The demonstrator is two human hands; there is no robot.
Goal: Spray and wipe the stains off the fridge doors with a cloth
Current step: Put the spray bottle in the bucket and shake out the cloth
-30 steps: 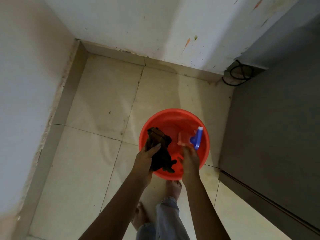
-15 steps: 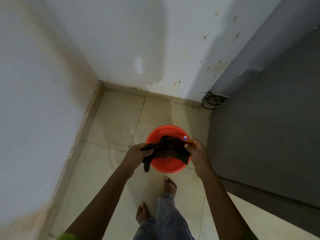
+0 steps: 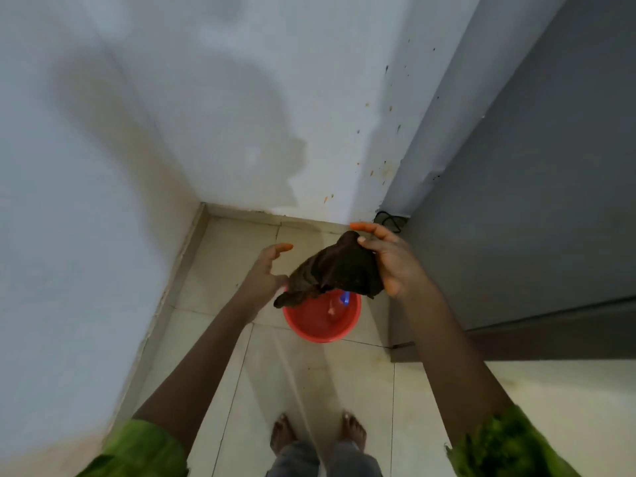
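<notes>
A person's bare feet (image 3: 283, 435) stood on pale floor tiles (image 3: 309, 380); just beyond sat a red bucket (image 3: 320, 327) with a blue-topped spray bottle (image 3: 345, 298) inside; above it the right hand (image 3: 392, 266) pinched a dark cloth (image 3: 337, 270) by its upper corner; the left hand (image 3: 265, 270) was loosely spread, thumb just beside the cloth's lower end; the grey fridge (image 3: 533, 201) stood right, a speckled wall (image 3: 275, 115) beyond.

Stained white walls (image 3: 241, 98) meet a beige tiled floor (image 3: 309, 380) in a corner.

Right hand (image 3: 392, 266) pinching cloth (image 3: 337, 270); left hand (image 3: 265, 273) spread.
</notes>
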